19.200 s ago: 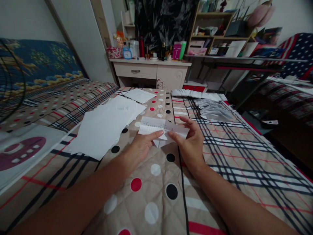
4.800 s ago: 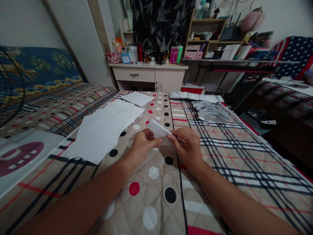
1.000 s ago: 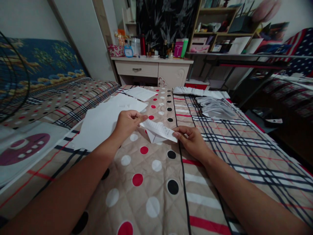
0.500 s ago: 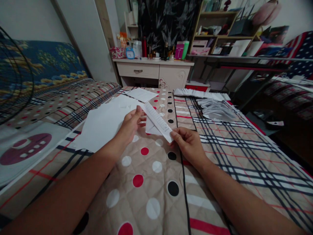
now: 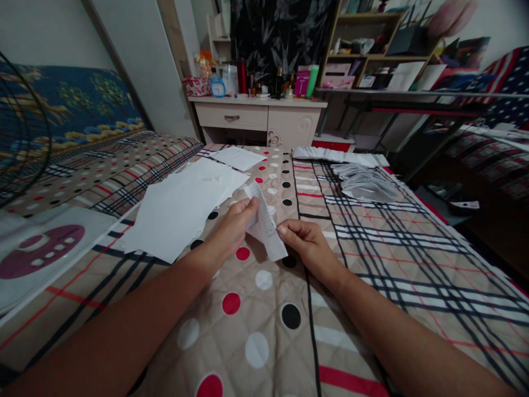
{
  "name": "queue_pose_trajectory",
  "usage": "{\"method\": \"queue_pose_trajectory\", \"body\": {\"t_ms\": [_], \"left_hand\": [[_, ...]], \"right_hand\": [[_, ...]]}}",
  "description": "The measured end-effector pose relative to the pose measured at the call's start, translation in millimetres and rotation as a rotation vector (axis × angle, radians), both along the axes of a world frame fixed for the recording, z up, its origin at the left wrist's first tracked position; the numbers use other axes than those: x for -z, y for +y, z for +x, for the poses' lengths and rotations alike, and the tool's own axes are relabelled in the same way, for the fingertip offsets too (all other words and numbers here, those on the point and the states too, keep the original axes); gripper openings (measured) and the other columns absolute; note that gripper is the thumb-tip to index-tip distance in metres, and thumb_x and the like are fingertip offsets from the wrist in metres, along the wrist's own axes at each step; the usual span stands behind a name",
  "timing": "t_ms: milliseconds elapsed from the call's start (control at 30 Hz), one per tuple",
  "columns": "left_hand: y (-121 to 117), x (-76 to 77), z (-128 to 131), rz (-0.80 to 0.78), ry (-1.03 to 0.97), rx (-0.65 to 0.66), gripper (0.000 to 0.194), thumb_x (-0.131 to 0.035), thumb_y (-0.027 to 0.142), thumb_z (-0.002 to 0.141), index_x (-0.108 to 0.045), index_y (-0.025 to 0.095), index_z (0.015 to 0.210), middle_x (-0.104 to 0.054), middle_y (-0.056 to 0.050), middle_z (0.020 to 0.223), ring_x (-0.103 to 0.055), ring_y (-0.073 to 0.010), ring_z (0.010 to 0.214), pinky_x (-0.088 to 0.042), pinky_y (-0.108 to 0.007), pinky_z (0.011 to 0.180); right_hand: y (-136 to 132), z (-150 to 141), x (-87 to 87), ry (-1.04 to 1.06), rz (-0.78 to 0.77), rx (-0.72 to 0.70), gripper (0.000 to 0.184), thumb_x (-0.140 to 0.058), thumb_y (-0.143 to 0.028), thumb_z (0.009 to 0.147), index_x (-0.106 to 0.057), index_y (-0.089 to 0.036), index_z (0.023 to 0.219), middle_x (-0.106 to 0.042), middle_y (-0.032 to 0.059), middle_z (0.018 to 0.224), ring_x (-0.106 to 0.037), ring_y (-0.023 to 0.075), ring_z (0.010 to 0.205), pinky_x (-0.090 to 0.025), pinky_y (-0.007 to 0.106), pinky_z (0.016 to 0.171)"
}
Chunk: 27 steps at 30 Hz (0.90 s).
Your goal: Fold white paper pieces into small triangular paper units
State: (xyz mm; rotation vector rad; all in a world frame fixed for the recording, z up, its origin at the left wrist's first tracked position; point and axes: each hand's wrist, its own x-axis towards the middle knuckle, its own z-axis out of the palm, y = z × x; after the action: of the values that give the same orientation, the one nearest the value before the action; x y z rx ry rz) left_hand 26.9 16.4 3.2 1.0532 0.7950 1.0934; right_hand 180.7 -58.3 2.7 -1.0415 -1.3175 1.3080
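Note:
A folded white sheet of paper with lines of print is held between my two hands, just above the polka-dot bedspread. My left hand grips its left side, thumb on top near the upper end. On the right edge, my right hand pinches the paper between thumb and fingers. The sheet is tilted, with its lower end pointing toward me. To the left of my left hand lies a spread pile of white paper sheets, their edges uneven. Part of the folded sheet is hidden behind my left fingers.
More white paper lies beyond the pile. At the far right of the bedspread are a row of folded papers and a fanned stack. A white plastic bag lies left. A cluttered dresser stands behind the bed.
The folded paper has turned steeper, its lower end now closer to me. My left hand has moved right and closed on it; my right hand has shifted up its right edge.

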Motion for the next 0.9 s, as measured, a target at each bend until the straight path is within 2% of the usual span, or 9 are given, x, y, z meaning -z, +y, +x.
{"method": "queue_pose_trajectory", "body": {"t_ms": [133, 300, 400, 600, 667, 733, 833, 900], "left_hand": [[-1, 1.2, 2, 0.01, 0.03, -0.015, 0.039, -0.073, 0.052, 0.073, -0.064, 0.015, 0.084, -0.066, -0.001, 0.071, -0.059, -0.0135, 0.064, -0.046, -0.024, 0.062], [-4, 3.3, 4, 0.04, 0.056, -0.013, 0.038, -0.072, 0.052, 0.074, -0.062, 0.016, 0.081, -0.061, 0.001, 0.066, -0.054, -0.0115, 0.06, -0.044, -0.022, 0.057], [-8, 4.4, 5, 0.067, 0.107, 0.0, 0.037, -0.069, 0.051, 0.077, -0.062, 0.015, 0.083, -0.06, 0.001, 0.067, -0.053, -0.0107, 0.059, -0.043, -0.021, 0.055], [-15, 7.0, 9, 0.227, 0.264, 0.11, 0.03, -0.055, 0.043, 0.089, -0.063, 0.015, 0.091, -0.064, -0.003, 0.08, -0.058, -0.0133, 0.067, -0.049, -0.024, 0.062], [-17, 7.2, 11, 0.335, 0.304, 0.135, 0.028, -0.053, 0.038, 0.09, -0.062, 0.015, 0.105, -0.066, -0.006, 0.091, -0.061, -0.0163, 0.077, -0.051, -0.026, 0.067], [-18, 5.8, 11, 0.497, 0.34, 0.105, 0.04, -0.052, 0.026, 0.089, -0.052, 0.019, 0.128, -0.064, -0.01, 0.115, -0.063, -0.0201, 0.094, -0.053, -0.03, 0.076], [-21, -1.0, 8, 0.87, 0.526, -0.035, 0.071, -0.048, 0.004, 0.08, -0.034, 0.028, 0.146, -0.041, -0.012, 0.147, -0.051, -0.0243, 0.124, -0.05, -0.04, 0.095], [-23, -7.7, 4, 1.147, 0.703, -0.094, 0.075, -0.045, -0.003, 0.076, -0.04, 0.03, 0.143, -0.03, -0.009, 0.155, -0.04, -0.0258, 0.136, -0.041, -0.046, 0.106]], "right_hand": [[-1, 0, -1.3, 0.006, -0.024, -0.019, 0.035, -0.063, -0.051, 0.082, -0.062, -0.017, 0.071, -0.053, -0.0008, 0.061, -0.045, 0.011, 0.055, -0.035, 0.023, 0.05], [0, -1, -2.7, 0.018, -0.025, 0.035, 0.027, -0.068, -0.043, 0.077, -0.068, -0.016, 0.076, -0.056, -0.0007, 0.063, -0.046, 0.0103, 0.055, -0.036, 0.022, 0.05], [1, -2, -1.9, 0.029, -0.033, 0.071, 0.03, -0.073, -0.045, 0.073, -0.068, -0.016, 0.079, -0.061, 0.0004, 0.067, -0.049, 0.0106, 0.056, -0.038, 0.022, 0.051], [7, 0, -0.3, 0.006, 0.05, 0.201, 0.027, -0.075, -0.04, 0.07, -0.063, -0.017, 0.073, -0.063, 0.0005, 0.067, -0.053, 0.0114, 0.056, -0.041, 0.022, 0.051], [8, 0, -0.5, -0.009, 0.08, 0.235, 0.023, -0.075, -0.036, 0.069, -0.061, -0.018, 0.071, -0.063, 0.0002, 0.066, -0.055, 0.0126, 0.057, -0.043, 0.023, 0.053], [9, 1, -0.4, -0.059, 0.099, 0.287, 0.019, -0.073, -0.032, 0.069, -0.06, -0.018, 0.069, -0.062, 0.0003, 0.065, -0.056, 0.0139, 0.058, -0.044, 0.024, 0.053], [9, 3, 0.9, -0.198, 0.144, 0.384, 0.011, -0.067, -0.025, 0.071, -0.06, -0.017, 0.068, -0.062, 0.001, 0.064, -0.056, 0.0145, 0.059, -0.042, 0.024, 0.053], [10, 6, 2.4, -0.307, 0.198, 0.452, 0.007, -0.063, -0.021, 0.072, -0.06, -0.017, 0.067, -0.06, 0.0004, 0.063, -0.053, 0.0133, 0.057, -0.038, 0.024, 0.052]]}}
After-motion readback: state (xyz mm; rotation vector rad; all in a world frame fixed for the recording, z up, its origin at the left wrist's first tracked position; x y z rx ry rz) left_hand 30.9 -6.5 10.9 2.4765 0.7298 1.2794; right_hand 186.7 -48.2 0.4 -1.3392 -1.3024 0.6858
